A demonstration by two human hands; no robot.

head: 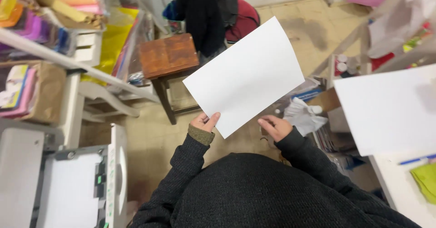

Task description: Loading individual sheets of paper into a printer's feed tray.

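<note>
A blank white sheet of paper (245, 75) is held up in front of me, tilted, above the floor. My left hand (204, 121) pinches its lower left edge, thumb on top. My right hand (274, 127) hovers just off the sheet's lower right edge, fingers loosely curled, not touching it. Both arms wear dark knitted sleeves.
A white printer (79, 182) with paper in its tray sits at lower left. A wooden stool (168, 55) stands ahead on the floor. At right, a white table (399, 182) carries a large white sheet (386, 110), a blue pen (418, 159) and green cloth (427, 180). Shelves of coloured paper fill the upper left.
</note>
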